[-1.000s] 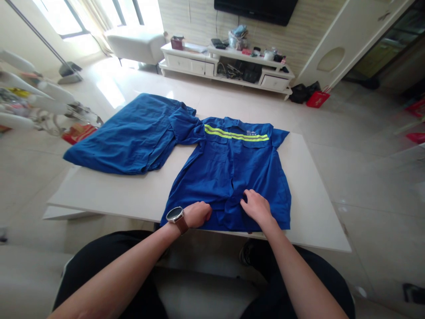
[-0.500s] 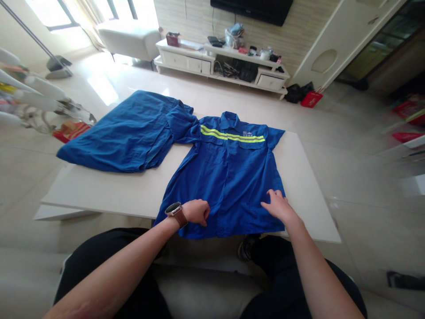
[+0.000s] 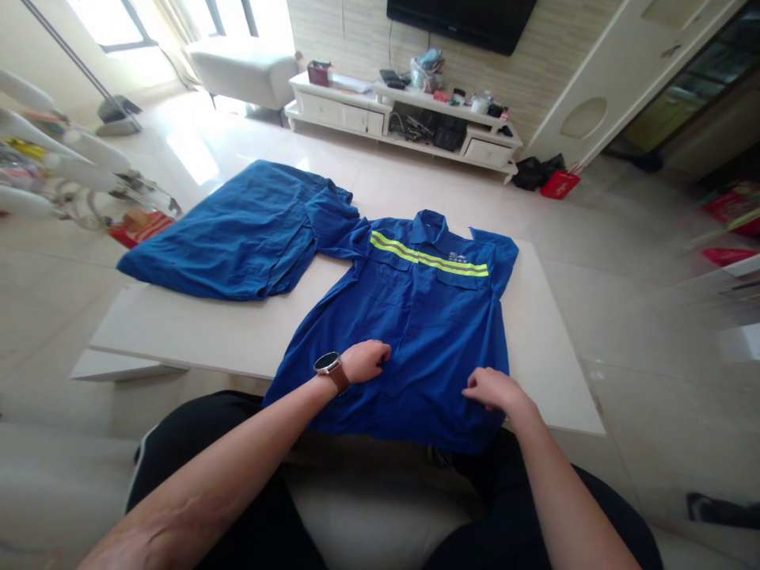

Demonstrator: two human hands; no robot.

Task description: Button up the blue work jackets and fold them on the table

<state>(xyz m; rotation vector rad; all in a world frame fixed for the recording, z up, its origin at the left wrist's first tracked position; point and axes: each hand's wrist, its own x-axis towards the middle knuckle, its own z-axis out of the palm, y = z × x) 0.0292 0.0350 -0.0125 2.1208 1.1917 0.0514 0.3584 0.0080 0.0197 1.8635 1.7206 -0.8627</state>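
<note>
A blue work shirt (image 3: 380,317) with a yellow-green reflective stripe (image 3: 427,257) lies front up on the white table (image 3: 195,324), its collar (image 3: 428,227) at the far side. My left hand (image 3: 366,362), below a wristwatch (image 3: 331,364), rests on the lower middle of the shirt with its fingers curled; whether cloth is between them is hidden. Near the lower right side of the shirt, my right hand (image 3: 490,389) has its fingers bent together at the cloth. Beside the shirt's left sleeve area lies a second blue garment (image 3: 226,237), folded in a heap.
Beyond the table stands a white TV cabinet (image 3: 338,111) with small items on it, under a black television (image 3: 463,20). A red bag (image 3: 560,184) is on the floor at the right. Red items (image 3: 139,228) are left of the table.
The shirt has turned slightly and its hem sits nearer to me. My left hand has moved up and right on it; my right hand has moved lower, its fingers now closer together.
</note>
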